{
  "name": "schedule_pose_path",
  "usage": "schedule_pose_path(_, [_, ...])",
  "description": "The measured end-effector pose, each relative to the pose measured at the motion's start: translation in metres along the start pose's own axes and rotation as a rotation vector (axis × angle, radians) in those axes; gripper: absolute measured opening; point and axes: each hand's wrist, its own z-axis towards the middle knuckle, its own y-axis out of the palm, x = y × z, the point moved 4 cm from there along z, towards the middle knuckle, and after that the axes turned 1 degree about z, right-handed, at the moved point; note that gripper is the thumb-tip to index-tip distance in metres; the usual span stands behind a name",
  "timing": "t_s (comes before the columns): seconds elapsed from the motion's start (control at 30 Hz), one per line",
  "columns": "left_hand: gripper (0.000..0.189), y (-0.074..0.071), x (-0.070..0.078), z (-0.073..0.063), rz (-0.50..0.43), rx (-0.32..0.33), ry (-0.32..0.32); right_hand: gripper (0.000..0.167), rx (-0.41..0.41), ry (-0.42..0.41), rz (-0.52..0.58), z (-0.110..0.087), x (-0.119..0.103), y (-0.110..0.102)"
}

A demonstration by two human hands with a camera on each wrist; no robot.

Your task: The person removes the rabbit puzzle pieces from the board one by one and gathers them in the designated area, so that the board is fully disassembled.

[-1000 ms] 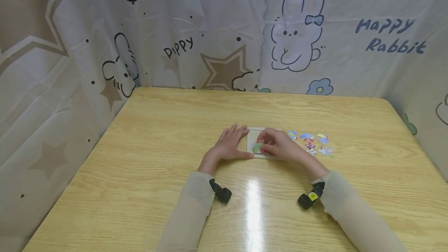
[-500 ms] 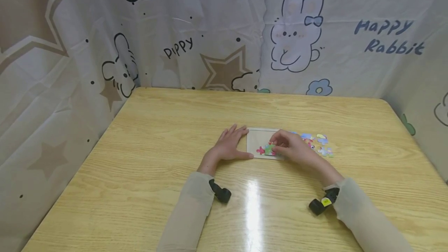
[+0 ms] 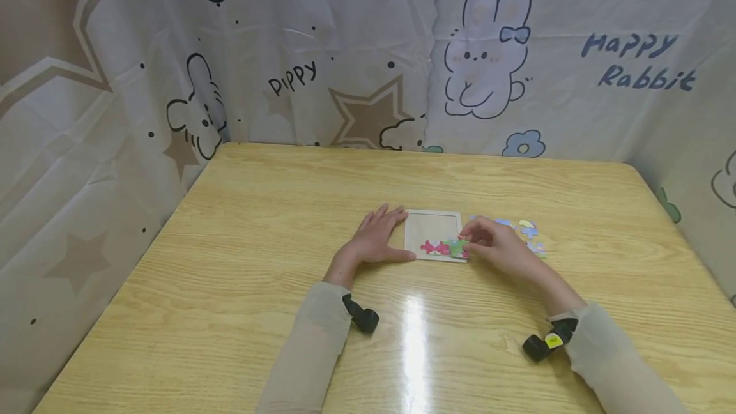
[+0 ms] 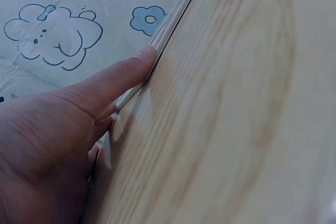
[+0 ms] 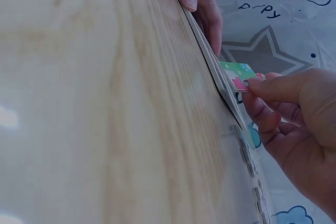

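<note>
A shallow, light wooden puzzle tray (image 3: 431, 230) lies on the table in the head view. My left hand (image 3: 376, 235) rests at its left side, thumb and fingers spread along the edge. Between the thumb and fingers of my right hand (image 3: 497, 245) is a green and pink puzzle piece (image 5: 239, 74), held over the tray's lower right corner. The right wrist view shows it tilted above the tray's edge. Pink puzzle pieces (image 3: 434, 248) lie along the bottom of the tray, left of the held one.
Several loose jigsaw pieces (image 3: 529, 230) lie to the right of the tray, partly hidden behind my right hand. The wooden table (image 3: 259, 241) reaches back to a printed curtain (image 3: 356, 50) with cartoon animals and stars.
My right hand has moved right along the tray's lower edge, carrying the green piece. Pink pieces in the tray have come into sight behind it. The left hand has stayed put.
</note>
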Motion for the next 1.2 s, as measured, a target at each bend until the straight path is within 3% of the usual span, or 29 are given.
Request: schedule_pose_path(1.2, [0.091, -0.002, 0.003, -0.002, -0.010, 0.003, 0.016, 0.019, 0.030, 0.004, 0.026, -0.035, 0.014, -0.022])
